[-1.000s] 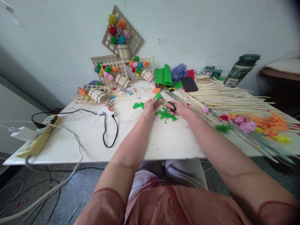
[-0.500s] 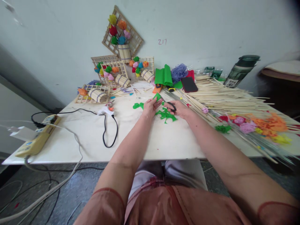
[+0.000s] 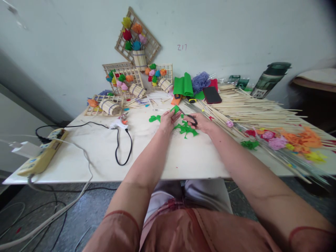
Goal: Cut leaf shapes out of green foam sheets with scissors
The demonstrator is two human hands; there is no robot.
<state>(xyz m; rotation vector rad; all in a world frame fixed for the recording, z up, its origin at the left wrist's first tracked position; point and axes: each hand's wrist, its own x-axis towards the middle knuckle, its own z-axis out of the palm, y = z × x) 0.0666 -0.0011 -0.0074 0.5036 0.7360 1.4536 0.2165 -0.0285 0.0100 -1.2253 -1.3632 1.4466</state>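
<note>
My left hand [image 3: 168, 119] pinches a small piece of green crepe paper [image 3: 175, 109] above the table. In my right hand [image 3: 198, 122] is a pair of scissors [image 3: 192, 120] with black handles, the fingers through the loops and the blades pointing at the paper. Below and between the hands lie green paper scraps [image 3: 186, 130] with jagged edges. Left of my left hand rest a few rounded green cut pieces [image 3: 154, 118]. How far the blades are apart is too small to tell.
A glue gun [image 3: 119, 123] with a black cord lies left, near a yellow power strip [image 3: 43, 152]. Stick lattices with paper flowers [image 3: 154, 73] stand at the back. Bamboo sticks [image 3: 252, 108], a phone [image 3: 212, 95], a bottle [image 3: 270, 79] and crumpled colored paper [image 3: 301, 140] occupy the right.
The green paper in my left hand has tilted and dropped very slightly. Both hands stay in nearly the same place.
</note>
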